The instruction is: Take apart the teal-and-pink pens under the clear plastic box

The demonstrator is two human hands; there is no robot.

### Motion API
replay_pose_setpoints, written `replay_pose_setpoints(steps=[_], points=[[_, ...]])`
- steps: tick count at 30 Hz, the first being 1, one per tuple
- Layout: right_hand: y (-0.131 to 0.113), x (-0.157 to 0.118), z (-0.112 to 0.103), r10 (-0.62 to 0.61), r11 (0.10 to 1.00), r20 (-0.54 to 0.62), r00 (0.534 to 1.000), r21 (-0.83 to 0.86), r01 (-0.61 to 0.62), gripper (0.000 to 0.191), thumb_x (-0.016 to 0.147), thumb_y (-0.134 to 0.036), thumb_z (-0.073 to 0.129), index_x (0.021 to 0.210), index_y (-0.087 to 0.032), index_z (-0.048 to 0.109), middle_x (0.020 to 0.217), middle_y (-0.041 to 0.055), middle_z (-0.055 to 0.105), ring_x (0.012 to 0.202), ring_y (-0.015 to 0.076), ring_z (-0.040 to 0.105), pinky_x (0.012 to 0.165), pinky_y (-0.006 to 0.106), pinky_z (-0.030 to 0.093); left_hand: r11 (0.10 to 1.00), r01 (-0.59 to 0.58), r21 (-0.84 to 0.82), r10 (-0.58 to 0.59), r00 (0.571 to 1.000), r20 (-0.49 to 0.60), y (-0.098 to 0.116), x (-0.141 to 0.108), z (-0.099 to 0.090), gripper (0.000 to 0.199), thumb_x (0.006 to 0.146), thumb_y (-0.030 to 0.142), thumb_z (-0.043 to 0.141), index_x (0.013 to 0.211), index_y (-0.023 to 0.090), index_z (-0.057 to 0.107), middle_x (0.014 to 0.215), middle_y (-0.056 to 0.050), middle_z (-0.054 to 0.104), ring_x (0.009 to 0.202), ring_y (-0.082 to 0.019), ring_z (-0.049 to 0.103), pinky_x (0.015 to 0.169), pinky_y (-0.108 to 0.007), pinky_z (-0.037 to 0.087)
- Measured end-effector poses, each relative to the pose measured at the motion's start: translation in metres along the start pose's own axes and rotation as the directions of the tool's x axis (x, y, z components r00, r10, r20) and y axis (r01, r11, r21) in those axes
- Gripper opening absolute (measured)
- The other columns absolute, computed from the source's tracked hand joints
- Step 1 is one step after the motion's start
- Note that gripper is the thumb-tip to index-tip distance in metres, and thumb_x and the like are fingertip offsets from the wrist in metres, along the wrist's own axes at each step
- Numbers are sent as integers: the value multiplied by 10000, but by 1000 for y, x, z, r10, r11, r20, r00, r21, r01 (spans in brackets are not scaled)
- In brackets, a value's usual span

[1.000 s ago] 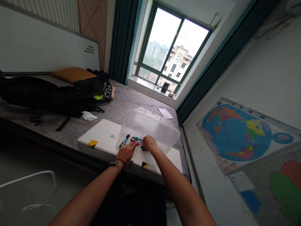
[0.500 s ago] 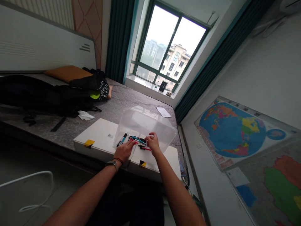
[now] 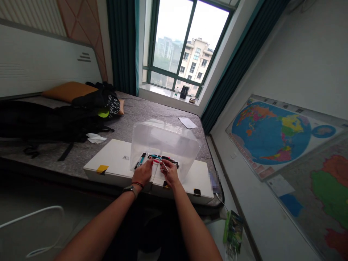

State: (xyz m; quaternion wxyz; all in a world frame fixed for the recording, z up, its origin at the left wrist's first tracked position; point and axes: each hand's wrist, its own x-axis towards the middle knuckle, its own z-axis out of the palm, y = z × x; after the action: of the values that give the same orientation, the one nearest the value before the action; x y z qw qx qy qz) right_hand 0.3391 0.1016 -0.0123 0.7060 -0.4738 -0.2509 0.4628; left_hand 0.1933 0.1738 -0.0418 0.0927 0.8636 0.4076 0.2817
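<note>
My left hand (image 3: 143,173) is closed, its fingertips pinched at a slim red pen (image 3: 155,160). Facing it, my right hand (image 3: 171,174) is closed around a thin white pen (image 3: 165,166) that slants down across the fingers. Behind both hands, several dark and blue pens (image 3: 170,159) lie in a loose pile inside a translucent plastic bin (image 3: 163,136), which rests tipped on its side with its opening toward me. Left of the pile, a couple of blue and black pens (image 3: 140,160) lie side by side. Fingers partly hide the pen ends.
The bin rests on white boxes (image 3: 106,157) with yellow-black tape tabs, at the edge of a grey mattress (image 3: 130,105). A black bag (image 3: 49,117) and crumpled tissue (image 3: 95,138) lie left, a white paper (image 3: 187,123) behind. A cable and green box (image 3: 233,230) are lower right.
My right hand has come down and left out of the pen pile, now with the white pen in it. My left hand has pulled slightly back, its fingers drawn together. The view has shifted.
</note>
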Motion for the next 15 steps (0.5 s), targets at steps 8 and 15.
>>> replay_pose_setpoints(steps=[8,15], points=[[3,-2,0,-26,996,54,998,-85,30,338,638,-334,832,925,-169,761,888,54,753,632,94,648,567,185,496,998,40,46,-42,999,27,3,0,-5,418,1032,388,238,1285,193,508,943,-103,730,785,-260,684,653,-325,416],[1,-3,0,-3,998,48,999,-70,6,363,621,-371,870,906,-175,763,869,51,756,627,109,650,604,225,525,998,1,60,-1,1000,3,4,0,-5,412,1036,407,234,1243,219,537,1028,-86,727,843,-250,694,660,-324,435]])
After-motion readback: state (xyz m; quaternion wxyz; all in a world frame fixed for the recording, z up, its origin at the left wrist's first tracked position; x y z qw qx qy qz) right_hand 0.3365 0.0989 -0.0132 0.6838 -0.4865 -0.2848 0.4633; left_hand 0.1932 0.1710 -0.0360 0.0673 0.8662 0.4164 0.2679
